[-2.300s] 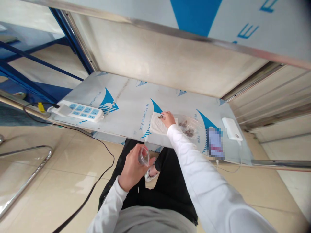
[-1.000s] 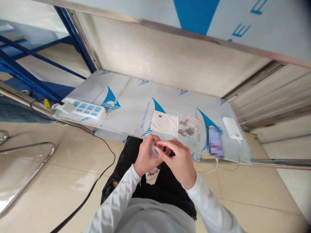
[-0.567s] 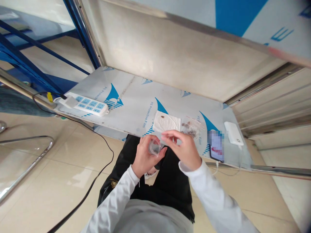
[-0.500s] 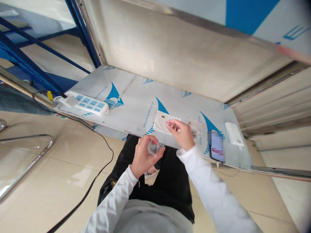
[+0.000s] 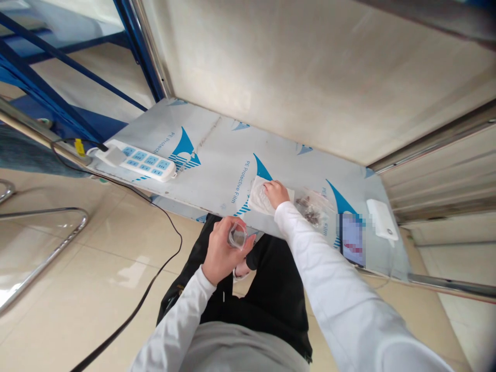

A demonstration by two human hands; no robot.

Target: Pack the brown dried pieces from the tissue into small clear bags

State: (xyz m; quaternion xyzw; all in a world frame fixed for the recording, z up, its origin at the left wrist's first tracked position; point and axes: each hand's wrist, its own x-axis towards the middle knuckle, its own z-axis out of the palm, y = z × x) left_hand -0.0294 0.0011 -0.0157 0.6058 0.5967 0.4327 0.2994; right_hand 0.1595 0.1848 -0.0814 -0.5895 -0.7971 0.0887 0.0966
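Observation:
My left hand [image 5: 222,248] is wrapped around a small clear plastic cup [image 5: 237,235], its round mouth turned up toward me, in front of the bench edge. My right hand [image 5: 276,193] rests on a white tissue [image 5: 259,199] that lies on the bench. Its fingers are bent and pressed together over the tissue; whatever is under the fingertips is hidden. Just right of the tissue, partly behind my right sleeve, lies a clear plastic bag [image 5: 313,207] with small dark pieces inside.
The bench [image 5: 217,186] is covered in printed protective film. A white power strip [image 5: 143,161] lies at its left, with a black cable [image 5: 155,281] hanging down to the floor. At the right are a phone [image 5: 352,240] and a white box-shaped device [image 5: 382,219] with a cord.
My right hand has moved forward and left, down onto the tissue, covering the spot where a small dark piece lay. My left hand still holds the cup, its mouth now turned more toward me.

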